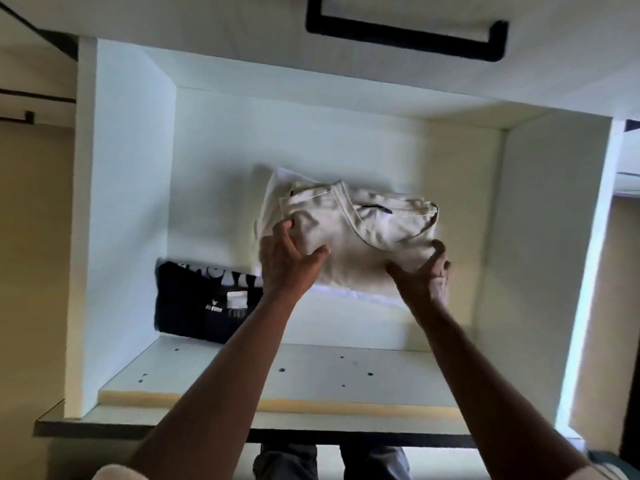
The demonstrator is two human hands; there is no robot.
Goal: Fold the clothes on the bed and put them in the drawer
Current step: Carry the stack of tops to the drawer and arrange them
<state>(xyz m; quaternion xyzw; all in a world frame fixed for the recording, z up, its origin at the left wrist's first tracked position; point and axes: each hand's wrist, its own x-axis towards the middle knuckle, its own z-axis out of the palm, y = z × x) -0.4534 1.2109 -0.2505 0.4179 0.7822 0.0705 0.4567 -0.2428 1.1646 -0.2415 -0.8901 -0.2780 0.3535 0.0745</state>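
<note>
Drawer: one black shirt; one cream shirt held by left grip, right grip.

A shirt is lying in the middle of the drawer, resting on a folded cloth that is sticking out behind it on the left and before it along the near edge. A printed shirt is sitting in the near left corner, just beside the cloth. The left hand is gripping the shirt's left side and the right hand its near right corner. A handle is showing on the panel behind the drawer.
</note>
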